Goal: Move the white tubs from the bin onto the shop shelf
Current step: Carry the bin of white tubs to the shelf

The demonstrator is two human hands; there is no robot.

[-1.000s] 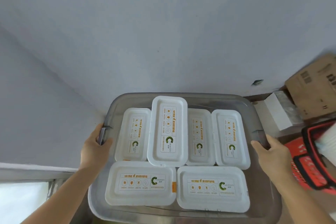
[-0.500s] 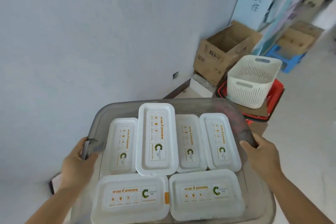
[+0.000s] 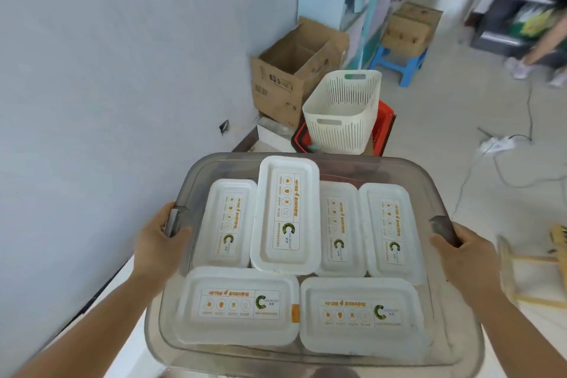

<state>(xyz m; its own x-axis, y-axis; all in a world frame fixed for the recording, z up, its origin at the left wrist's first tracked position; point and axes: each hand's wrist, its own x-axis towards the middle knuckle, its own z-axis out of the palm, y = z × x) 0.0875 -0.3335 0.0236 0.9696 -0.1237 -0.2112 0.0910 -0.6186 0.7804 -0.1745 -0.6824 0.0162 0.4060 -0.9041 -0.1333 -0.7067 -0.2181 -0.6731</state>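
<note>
Bin (image 3: 478, 350) carried in both hands, turned away from the wall toward the open floor.

Left hand (image 3: 158, 242) and right hand (image 3: 469, 258) gripping the side handles, fingers curled under the rim (tips hidden). Six tubs (image 3: 283, 215) still inside, one riding on top of the back row. Wall filling the view a second ago; now box (image 3: 294, 77), basket (image 3: 343, 110) and stool (image 3: 399, 61) ahead. Walk to the shelf under way, nothing unloaded yet.

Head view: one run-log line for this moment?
phase: carrying | left hand: grips bin handle | right hand: grips bin handle | grey bin: held up | white tubs: six visible, all in bin
</note>
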